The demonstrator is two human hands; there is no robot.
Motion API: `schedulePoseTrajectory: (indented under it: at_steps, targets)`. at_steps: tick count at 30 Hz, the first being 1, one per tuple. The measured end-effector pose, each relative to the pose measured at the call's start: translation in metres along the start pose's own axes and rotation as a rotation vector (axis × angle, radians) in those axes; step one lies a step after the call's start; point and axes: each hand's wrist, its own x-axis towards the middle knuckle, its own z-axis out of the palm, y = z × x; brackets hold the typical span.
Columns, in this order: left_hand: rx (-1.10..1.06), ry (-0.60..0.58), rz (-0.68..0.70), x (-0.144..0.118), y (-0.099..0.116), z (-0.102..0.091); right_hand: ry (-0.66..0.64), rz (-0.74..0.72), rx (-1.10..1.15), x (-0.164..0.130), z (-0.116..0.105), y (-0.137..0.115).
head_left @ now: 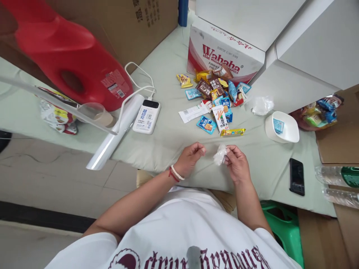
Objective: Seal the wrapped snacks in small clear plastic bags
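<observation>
Nearest the camera, both forearms reach forward from a white shirt, elbows out and wrists bent in, so that the hands meet over the near edge of the worktop (168, 142). The right hand (237, 162) pinches a small crumpled clear bag (220, 154) between thumb and fingertips; the bag hangs just above the pale green cloth, between the two hands. The left hand (190, 157), with a bead band and red cord at the wrist, is curled with its fingertips pressed together just beside the bag, and whether it touches the film cannot be told. Judged from this, the step in hand looks like working the bag open or loose, which calls for a fine two-handed pinch on thin, slippery plastic: each hand must catch a separate layer and pull gently apart. Farther out, a yellow bar (232, 131) lies closest, then a heap of snack packets (215, 97). To the right stand a white bowl (288, 130) holding one blue packet and a dark phone (296, 176). To the left lie a power bank (146, 116) with its cable and a clear roll (114, 132). Beyond all stands a Wahaha carton (224, 48).
</observation>
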Motion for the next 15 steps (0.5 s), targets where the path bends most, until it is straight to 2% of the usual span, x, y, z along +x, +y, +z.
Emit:
schedulePoseTrajectory:
  at_steps: [2, 4, 7, 9, 12, 15]
  targets:
    - [-0.038, 0.031, -0.019, -0.002, 0.003, -0.007, 0.009, 0.073, 0.070, 0.002, -0.001, -0.001]
    - [-0.021, 0.030, 0.019, -0.004, 0.006, -0.007, 0.022, 0.103, 0.086, 0.000, 0.003, 0.000]
    - [0.043, -0.089, 0.046, -0.008, 0.007, 0.004, -0.007, 0.124, 0.062, -0.005, 0.013, 0.000]
    - [0.007, -0.134, 0.022, -0.007, 0.005, 0.010, -0.033, 0.138, 0.048, -0.008, 0.017, -0.001]
    - [-0.154, -0.061, -0.030, -0.003, 0.001, 0.006, -0.036, 0.142, 0.054, -0.008, 0.010, -0.005]
    - [-0.219, 0.041, -0.083, 0.003, -0.001, -0.011, -0.036, 0.149, 0.046, -0.007, -0.006, -0.008]
